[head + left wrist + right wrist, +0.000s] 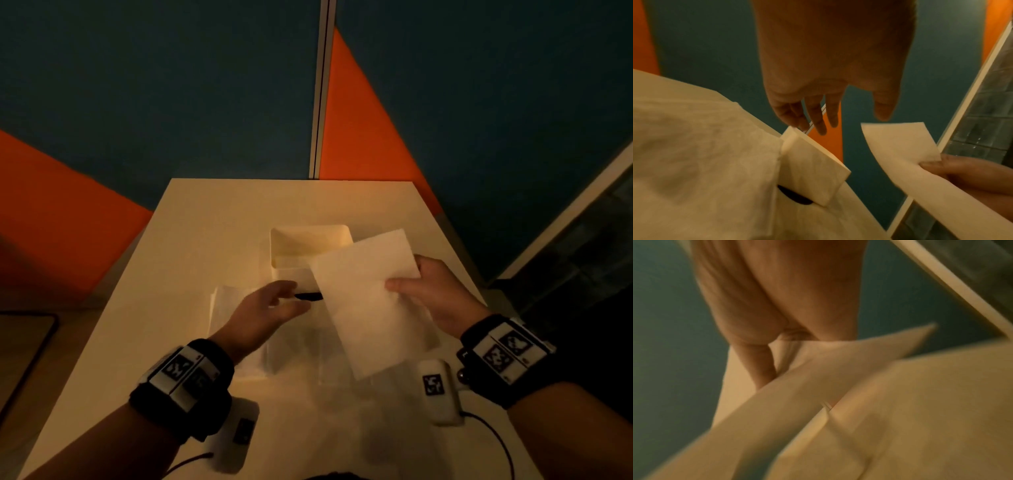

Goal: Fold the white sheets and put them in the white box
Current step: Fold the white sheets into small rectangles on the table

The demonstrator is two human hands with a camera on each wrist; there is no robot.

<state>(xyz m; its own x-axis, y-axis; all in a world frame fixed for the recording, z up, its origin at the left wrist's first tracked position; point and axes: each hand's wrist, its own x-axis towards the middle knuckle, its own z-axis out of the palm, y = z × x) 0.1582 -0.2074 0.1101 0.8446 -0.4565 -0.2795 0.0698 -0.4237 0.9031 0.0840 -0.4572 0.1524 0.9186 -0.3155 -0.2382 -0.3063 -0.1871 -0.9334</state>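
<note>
**Dim booth, pale table: one sheet lifted, box waiting behind it**

Teal and orange partition panels close in a pale table [205,219] under warm, low light. Above it a white sheet [370,301] hangs in the air, its far corner overlapping the near right edge of the white box [310,240], which stands open near the table's middle. The right hand [435,294] pinches the sheet at its right edge, thumb on top and fingers beneath. The left hand [270,305] hovers beside the sheet's left edge with fingers loosely spread, holding nothing and not touching it.

More white sheets [233,308] lie flat on the table below the left hand, just in front of the box. A small dark object [308,296] shows between them and the box; I cannot tell what it is.

The sheet looks thin, light and limp: it bows along its length in the left wrist view, so it will likely sag and crease wherever pressed. Holding two opposite edges or corners should keep it square for folding; a one-point pinch lets it swing.

No brand or readable writing shows. The wrist bands [503,353] carry black-and-white square markers only.
</note>
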